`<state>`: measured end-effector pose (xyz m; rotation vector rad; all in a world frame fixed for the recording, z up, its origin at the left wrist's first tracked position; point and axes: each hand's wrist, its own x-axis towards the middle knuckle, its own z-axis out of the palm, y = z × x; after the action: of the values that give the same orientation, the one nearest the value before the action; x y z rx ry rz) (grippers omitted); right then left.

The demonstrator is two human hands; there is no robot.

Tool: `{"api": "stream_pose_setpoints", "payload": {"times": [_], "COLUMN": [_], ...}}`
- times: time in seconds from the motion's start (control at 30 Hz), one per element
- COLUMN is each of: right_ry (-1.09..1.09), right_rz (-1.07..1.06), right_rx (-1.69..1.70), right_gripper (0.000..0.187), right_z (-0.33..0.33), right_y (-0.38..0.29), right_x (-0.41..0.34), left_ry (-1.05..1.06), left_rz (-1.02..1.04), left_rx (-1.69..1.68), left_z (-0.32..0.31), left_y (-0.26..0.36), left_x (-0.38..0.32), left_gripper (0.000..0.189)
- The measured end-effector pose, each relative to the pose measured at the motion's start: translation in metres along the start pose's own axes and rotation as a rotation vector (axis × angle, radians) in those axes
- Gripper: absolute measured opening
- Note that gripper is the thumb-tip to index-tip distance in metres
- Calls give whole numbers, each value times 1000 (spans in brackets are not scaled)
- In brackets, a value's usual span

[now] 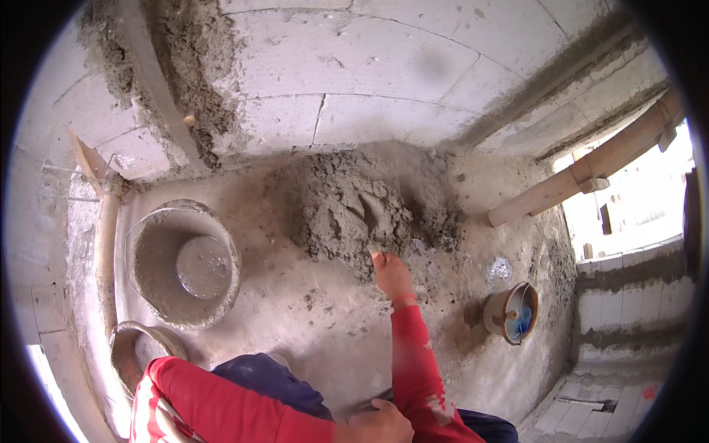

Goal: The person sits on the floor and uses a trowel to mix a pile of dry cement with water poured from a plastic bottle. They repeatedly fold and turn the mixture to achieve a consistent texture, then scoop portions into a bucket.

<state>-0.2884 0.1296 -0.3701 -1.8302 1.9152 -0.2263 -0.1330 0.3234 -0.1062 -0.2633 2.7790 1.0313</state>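
My right hand (394, 276), in a red sleeve, is at the near edge of a heap of wet grey mortar (343, 210) on the floor. Its fingers are closed round a small hand tool, of which only a pale bit shows at the fingertips; the rest is hidden by the hand and the mortar. Smooth gouges mark the heap just beyond. My left hand (382, 425) is low in the view by my legs, fingers curled, beside a dark edge of something; whether it grips this cannot be told.
A large mortar-coated bucket (230, 277) with wet grey mix stands left, a smaller bucket (177, 338) below it. At right is a small bucket (496, 315) with something blue inside. A bamboo pole (554, 191) slants in from an opening. A block wall (376, 119) rises behind the heap.
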Motion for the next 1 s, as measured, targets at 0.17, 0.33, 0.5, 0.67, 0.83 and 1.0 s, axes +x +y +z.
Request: {"api": "stream_pose_setpoints", "payload": {"times": [0.17, 0.33, 0.5, 0.67, 0.83, 1.0], "right_ry": [-110, 82, 66, 193, 118, -52], "right_rz": [224, -150, -4, 437, 444, 430], "right_rx": [181, 205, 52, 342, 691, 744], "right_gripper": [54, 51, 46, 51, 48, 48], "right_z": [-47, -19, 15, 10, 53, 17], "right_y": [-24, 11, 3, 67, 121, -14], "right_x": [-62, -35, -44, -122, -70, -19], "left_ry": [-49, -8, 24, 45, 23, -23], "left_rz": [-7, 126, 62, 58, 140, 55], "left_rx": [-22, 69, 130, 85, 152, 41], "left_z": [-14, -17, -1, -11, -23, -9], "left_y": [-7, 1, 6, 9, 14, 7], "left_x": [-16, -15, -13, -27, -23, -19], "left_gripper": [29, 28, 27, 26, 25, 26]}}
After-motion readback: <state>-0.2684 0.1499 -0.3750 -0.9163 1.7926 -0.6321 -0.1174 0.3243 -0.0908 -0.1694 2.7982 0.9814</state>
